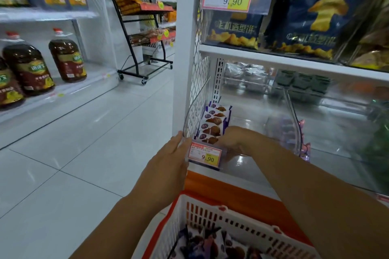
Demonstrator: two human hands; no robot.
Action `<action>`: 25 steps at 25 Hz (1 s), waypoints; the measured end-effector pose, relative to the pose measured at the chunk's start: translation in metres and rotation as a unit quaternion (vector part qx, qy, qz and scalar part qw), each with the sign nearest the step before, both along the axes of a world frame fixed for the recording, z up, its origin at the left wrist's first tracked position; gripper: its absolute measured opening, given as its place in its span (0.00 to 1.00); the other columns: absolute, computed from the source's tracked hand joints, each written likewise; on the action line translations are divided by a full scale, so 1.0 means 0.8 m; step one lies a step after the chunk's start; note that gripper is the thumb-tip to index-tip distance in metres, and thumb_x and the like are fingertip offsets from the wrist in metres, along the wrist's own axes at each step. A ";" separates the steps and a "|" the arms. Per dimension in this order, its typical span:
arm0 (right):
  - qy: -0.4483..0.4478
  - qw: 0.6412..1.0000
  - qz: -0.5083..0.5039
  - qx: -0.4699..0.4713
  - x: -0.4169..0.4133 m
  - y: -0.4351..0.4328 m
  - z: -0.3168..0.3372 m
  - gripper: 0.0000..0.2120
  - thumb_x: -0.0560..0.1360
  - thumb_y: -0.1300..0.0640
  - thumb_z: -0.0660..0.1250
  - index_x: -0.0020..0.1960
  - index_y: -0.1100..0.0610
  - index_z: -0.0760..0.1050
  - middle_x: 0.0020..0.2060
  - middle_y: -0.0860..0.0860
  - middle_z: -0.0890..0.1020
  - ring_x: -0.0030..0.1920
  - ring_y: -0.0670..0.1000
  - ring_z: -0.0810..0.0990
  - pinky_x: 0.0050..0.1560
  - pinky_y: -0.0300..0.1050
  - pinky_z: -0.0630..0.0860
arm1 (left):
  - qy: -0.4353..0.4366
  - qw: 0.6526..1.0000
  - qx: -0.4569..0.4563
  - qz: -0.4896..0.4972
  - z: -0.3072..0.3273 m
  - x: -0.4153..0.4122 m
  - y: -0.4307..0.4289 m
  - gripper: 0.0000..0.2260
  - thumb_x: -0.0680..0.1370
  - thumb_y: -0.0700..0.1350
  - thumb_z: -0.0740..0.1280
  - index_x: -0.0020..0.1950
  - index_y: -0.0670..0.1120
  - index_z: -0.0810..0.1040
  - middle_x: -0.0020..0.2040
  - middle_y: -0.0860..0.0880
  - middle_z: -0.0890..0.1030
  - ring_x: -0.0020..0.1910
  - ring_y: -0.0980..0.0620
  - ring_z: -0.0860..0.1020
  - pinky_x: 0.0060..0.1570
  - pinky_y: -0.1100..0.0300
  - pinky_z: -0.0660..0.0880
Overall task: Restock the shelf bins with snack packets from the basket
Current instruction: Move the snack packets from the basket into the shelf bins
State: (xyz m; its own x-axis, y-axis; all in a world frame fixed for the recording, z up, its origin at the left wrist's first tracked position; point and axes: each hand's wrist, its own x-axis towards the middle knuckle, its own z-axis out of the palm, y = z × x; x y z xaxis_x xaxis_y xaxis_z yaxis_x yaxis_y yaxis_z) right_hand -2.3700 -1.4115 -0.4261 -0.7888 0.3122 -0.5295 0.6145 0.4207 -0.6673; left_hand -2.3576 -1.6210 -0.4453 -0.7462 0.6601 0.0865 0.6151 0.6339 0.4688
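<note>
On the lower shelf (294, 63) in front of you, the clear bin (196, 109) at the left end was only partly filled. A single row of snack packets (213, 126) stood along its left wall, and most of its floor to the right lay bare. Below it, the basket (231, 214) showed several loose packets (210, 246) waiting, so I judge the restocking was at an early stage, with most of it left to do. Your left grip (168, 162) lay with fingers straight against the bin's front left corner. Your right grip (233, 140) was inside the bin, just behind the price tag (205, 154), at the front packet of the row. Its fingers were hidden, so I cannot tell whether they were clamped on a packet or apart.
</note>
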 end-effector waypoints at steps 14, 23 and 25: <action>0.384 0.908 -0.145 0.077 0.099 -0.008 0.033 0.12 0.77 0.54 0.68 0.60 0.52 0.74 0.45 0.50 0.81 0.42 0.49 0.82 0.45 0.45 0.81 | 0.070 0.989 0.116 0.066 -0.040 0.020 -0.005 0.21 0.82 0.50 0.60 0.75 0.54 0.64 0.72 0.53 0.68 0.69 0.55 0.68 0.64 0.60 0.67; -0.018 0.995 -0.024 0.092 0.280 -0.013 -0.229 0.16 0.82 0.57 0.57 0.68 0.56 0.69 0.56 0.55 0.77 0.48 0.51 0.76 0.43 0.40 0.72 | -0.030 0.972 -0.164 -0.166 -0.207 0.135 0.024 0.25 0.81 0.51 0.61 0.77 0.52 0.59 0.78 0.50 0.57 0.76 0.46 0.58 0.72 0.50 0.62; -0.034 0.996 0.030 0.077 0.315 -0.014 -0.285 0.20 0.82 0.54 0.58 0.73 0.49 0.64 0.63 0.53 0.76 0.56 0.53 0.77 0.49 0.43 0.74 | -0.065 0.950 -0.248 -0.180 -0.234 0.145 0.020 0.29 0.81 0.54 0.60 0.79 0.53 0.51 0.80 0.49 0.45 0.79 0.46 0.47 0.74 0.46 0.58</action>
